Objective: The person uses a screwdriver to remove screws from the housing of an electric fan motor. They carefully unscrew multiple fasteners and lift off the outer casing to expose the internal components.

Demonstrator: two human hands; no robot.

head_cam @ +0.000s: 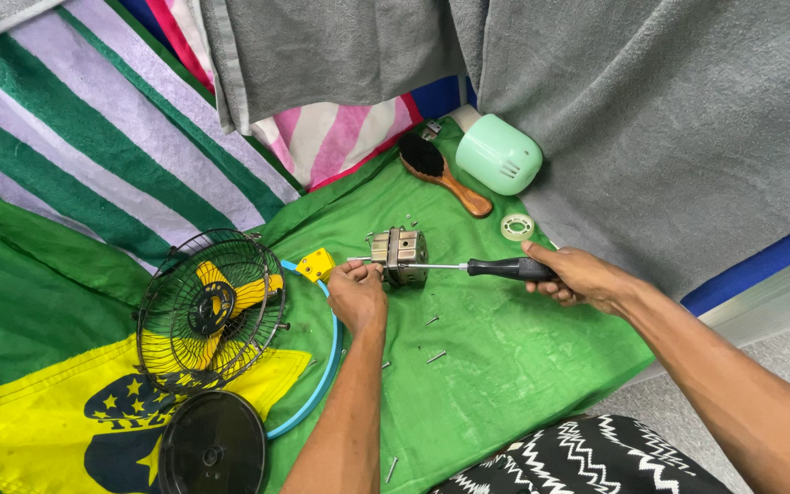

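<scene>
left hand [357,295] pinches the motor block [399,256], mid green cloth [505,357] | right hand [576,274] fist-wraps screwdriver [468,267], tip at block | wire fan guard [210,311] lies left

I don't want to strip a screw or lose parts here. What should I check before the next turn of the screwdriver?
1. Left hand steadies the motor: ok.
2. Right hand grips the screwdriver handle: ok.
3. Shaft runs level to the motor: ok.
4. Tip seated in the screw head: cannot tell, hidden.
5. Loose screws gathered: not ok, scattered on the green cloth.
6. Fan guard apart from the hands: ok.
</scene>
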